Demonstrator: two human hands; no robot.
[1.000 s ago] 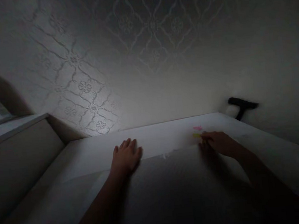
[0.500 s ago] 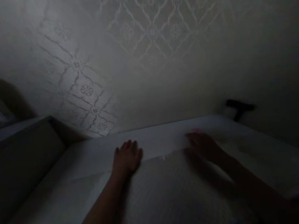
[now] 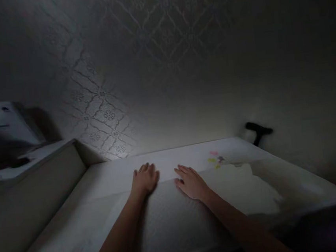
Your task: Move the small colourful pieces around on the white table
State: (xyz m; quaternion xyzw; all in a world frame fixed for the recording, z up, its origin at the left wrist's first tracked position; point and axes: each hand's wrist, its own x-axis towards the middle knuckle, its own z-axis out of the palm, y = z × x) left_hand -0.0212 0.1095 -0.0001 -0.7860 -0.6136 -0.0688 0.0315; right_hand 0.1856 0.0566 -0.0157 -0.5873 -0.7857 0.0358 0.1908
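The left hand (image 3: 144,180) and right hand (image 3: 191,182) rest palm-down at the far edge of a pale textured sheet (image 3: 173,212) on the white bench (image 3: 165,160), probably to keep it flat; each grip is spread and empty. A pink piece (image 3: 214,153) and yellow pieces (image 3: 211,160) lie farther right, where the right hand was a second ago; now it sits near the left.

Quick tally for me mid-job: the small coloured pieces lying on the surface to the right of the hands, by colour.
Pink piece: 1
Yellow pieces: 2
Dark greyish piece: 1
Total: 4, as far as the dim, soft picture shows.
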